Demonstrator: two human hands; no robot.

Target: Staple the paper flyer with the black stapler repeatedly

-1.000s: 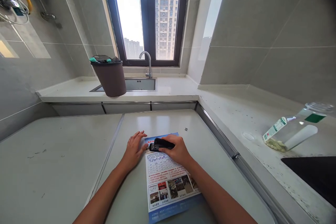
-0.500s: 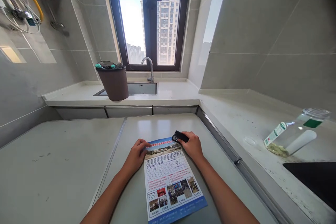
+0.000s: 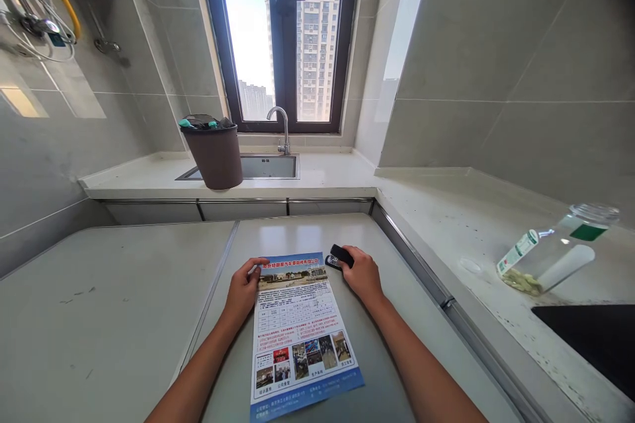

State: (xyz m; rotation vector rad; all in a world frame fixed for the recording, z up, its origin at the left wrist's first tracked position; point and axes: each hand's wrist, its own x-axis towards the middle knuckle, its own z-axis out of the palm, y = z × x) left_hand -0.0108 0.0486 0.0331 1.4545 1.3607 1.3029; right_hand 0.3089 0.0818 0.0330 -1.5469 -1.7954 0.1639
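A printed flyer point(image 3: 297, 317) with blue bands and several photos lies on the pale table surface. My left hand point(image 3: 244, 285) holds its upper left corner, fingers on top of the paper's edge. Just off the upper right corner, my right hand point(image 3: 362, 276) is closed round a black stapler point(image 3: 340, 255). The stapler's jaws point left toward the flyer and stand apart, with a small gap between them and the paper. The thumb of my left hand is partly hidden.
A brown bin point(image 3: 213, 155) stands at the edge of the sink point(image 3: 270, 167), beside the tap point(image 3: 284, 129). On the right counter point(image 3: 426, 211) is a clear jar point(image 3: 558, 251) near a black panel point(image 3: 590, 337). A seam point(image 3: 211, 297) divides the table surface.
The flyer has slid left and slightly up with my left hand, coming out from the stapler's jaws. My right hand stays nearly in place with the stapler.
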